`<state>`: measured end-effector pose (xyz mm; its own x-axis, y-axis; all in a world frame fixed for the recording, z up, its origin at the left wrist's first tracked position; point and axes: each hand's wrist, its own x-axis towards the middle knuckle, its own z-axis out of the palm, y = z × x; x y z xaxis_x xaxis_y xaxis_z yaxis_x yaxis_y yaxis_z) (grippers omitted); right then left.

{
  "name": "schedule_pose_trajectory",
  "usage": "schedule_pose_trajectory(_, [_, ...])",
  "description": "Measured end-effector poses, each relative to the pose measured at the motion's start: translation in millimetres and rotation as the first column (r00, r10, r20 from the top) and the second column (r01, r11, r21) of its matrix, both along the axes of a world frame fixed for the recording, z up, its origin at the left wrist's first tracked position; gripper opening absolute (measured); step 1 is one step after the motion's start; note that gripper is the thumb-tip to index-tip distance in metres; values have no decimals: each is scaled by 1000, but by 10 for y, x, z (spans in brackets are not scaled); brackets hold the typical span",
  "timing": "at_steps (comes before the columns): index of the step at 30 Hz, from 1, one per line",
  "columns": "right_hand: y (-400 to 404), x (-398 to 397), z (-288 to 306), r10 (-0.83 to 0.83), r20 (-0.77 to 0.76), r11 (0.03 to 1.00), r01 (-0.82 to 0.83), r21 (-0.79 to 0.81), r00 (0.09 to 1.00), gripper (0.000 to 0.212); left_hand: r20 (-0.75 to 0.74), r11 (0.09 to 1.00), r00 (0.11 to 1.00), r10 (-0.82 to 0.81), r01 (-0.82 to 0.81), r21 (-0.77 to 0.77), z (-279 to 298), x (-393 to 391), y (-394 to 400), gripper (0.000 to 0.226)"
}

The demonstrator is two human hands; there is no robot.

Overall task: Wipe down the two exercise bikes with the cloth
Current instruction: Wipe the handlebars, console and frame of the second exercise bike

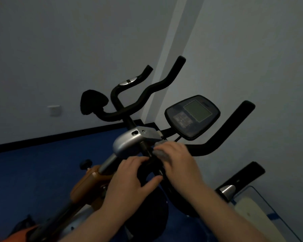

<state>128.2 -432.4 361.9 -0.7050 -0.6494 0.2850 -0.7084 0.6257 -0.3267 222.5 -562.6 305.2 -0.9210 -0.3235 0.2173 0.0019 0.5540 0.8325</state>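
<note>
An exercise bike with black handlebars and a dark console fills the middle of the head view. My right hand holds a grey cloth against the black stem just below the console. My left hand grips the black bar beside it, thumb curled underneath. A second bike stands behind, with curved black handlebars, a silver stem housing and an orange-brown frame.
White walls meet at a corner behind the bikes. Blue floor with a black skirting runs along the left. A clear plastic box sits at lower right. A wall socket is on the left wall.
</note>
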Motion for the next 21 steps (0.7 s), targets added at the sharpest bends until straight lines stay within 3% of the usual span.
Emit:
schedule_pose_trajectory(2, [157, -232, 177, -52, -30, 998, 53, 20, 998, 35, 3, 999, 1000, -23, 23, 29, -14, 23, -14, 69])
schedule_pose_trajectory(4, [292, -381, 283, -230, -44, 970, 225, -95, 972, 30, -7, 996, 1000, -15, 15, 83, -35, 43, -10, 74])
schedule_pose_trajectory(6, [189, -253, 184, -283, -11, 948, 278, -154, 959, 24, -14, 988, 1000, 18, -16, 152, -62, 48, 12, 76])
schedule_pose_trajectory(11, [-23, 87, -1, 125, 68, 991, -128, 43, 990, 33, -2, 923, 996, 86, -79, 376, -165, 130, 61, 81])
schedule_pose_trajectory(12, [28, -36, 93, 129, 56, 987, -134, 89, 990, 36, 9, 907, 995, 96, -91, 410, -205, 167, 55, 81])
schedule_pose_trajectory(15, [224, -382, 301, -134, -58, 991, 135, 11, 989, 35, 53, 884, 995, 90, -104, 456, -305, 238, 39, 77])
schedule_pose_trajectory(17, [195, -322, 229, -191, -4, 978, 190, -90, 982, 30, 66, 865, 995, 75, -98, 492, -324, 244, 36, 75])
schedule_pose_trajectory(21, [-32, 90, -12, 180, 111, 982, -186, 44, 977, 29, 52, 851, 998, 30, -53, 522, -339, 246, 17, 82])
